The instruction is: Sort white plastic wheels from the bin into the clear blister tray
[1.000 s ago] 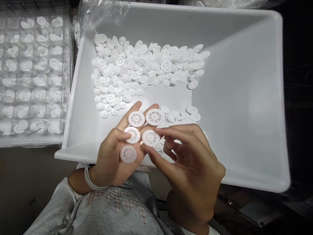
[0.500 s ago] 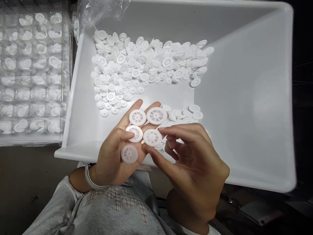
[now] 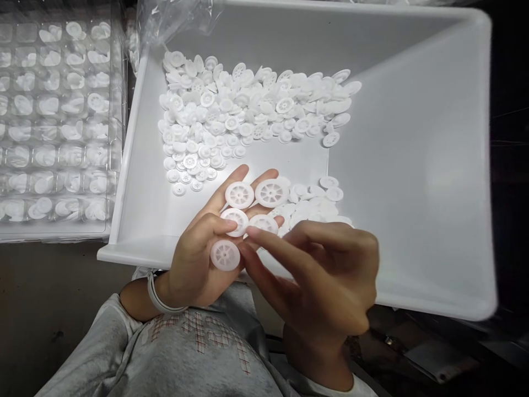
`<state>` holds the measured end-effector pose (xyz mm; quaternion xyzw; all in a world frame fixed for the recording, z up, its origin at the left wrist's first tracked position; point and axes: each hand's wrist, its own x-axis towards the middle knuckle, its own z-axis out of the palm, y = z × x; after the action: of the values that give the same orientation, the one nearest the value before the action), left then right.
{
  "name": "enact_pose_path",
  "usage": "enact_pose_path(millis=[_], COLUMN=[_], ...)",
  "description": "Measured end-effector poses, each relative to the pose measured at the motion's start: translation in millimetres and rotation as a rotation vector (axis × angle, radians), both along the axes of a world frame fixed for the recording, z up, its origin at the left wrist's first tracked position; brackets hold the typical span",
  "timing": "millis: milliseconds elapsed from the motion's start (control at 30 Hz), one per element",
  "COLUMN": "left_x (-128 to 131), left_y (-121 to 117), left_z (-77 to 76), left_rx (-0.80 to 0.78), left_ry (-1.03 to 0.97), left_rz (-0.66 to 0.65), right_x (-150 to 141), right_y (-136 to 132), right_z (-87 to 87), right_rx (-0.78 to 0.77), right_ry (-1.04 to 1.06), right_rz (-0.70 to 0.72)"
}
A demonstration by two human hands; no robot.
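My left hand [image 3: 196,259] is palm up over the bin's near side, closed on several round white plastic wheels with spoked centres. An upper-left wheel [image 3: 239,195] and a larger upper-right wheel [image 3: 271,192] rest on the fingers. My thumb presses on the middle wheel [image 3: 232,222]. Nearest the wrist lies another spoked wheel [image 3: 225,255]. My right hand [image 3: 326,275] is beside them, thumb and index finger apart, with nothing visibly pinched. Its index fingertip overlaps the lower edge of a right-hand wheel [image 3: 265,223]; whether it touches is unclear.
A large white bin [image 3: 433,165] contains a broad heap of white wheels [image 3: 248,105] and a smaller pile [image 3: 314,207] behind my right hand. To the left stands a clear compartment tray [image 3: 53,132] with white parts in its pockets. Clear plastic film [image 3: 177,22] hangs over the bin's back-left corner.
My right thumb and index finger have shifted left and come off the lower-right wheel's right edge. The wheels stay in my left hand. The view has shifted slightly.
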<state>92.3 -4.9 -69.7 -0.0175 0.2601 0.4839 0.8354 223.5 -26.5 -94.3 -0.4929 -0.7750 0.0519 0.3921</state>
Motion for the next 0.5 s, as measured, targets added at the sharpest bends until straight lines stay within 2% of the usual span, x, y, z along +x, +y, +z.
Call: enact_pose_path(millis=[100,233,500], left_x=[-0.4,-1.5,-3.8], left_y=[-0.9,-0.8,-1.5], left_z=[0.1,-0.6,-1.4], left_rx=[0.016,0.008,0.025], left_ry=[-0.014,-0.024,-0.044], left_rz=[0.018,0.02,0.003], right_x=[-3.5,-4.8,-0.2], right_y=[-2.0,-4.5,-5.7], right_z=[-1.9,-3.6,-1.7], right_rx=[0.004,0.008,0.001], right_ry=[-0.039,0.012,-0.006], right_rz=[-0.021,-0.047,0.071])
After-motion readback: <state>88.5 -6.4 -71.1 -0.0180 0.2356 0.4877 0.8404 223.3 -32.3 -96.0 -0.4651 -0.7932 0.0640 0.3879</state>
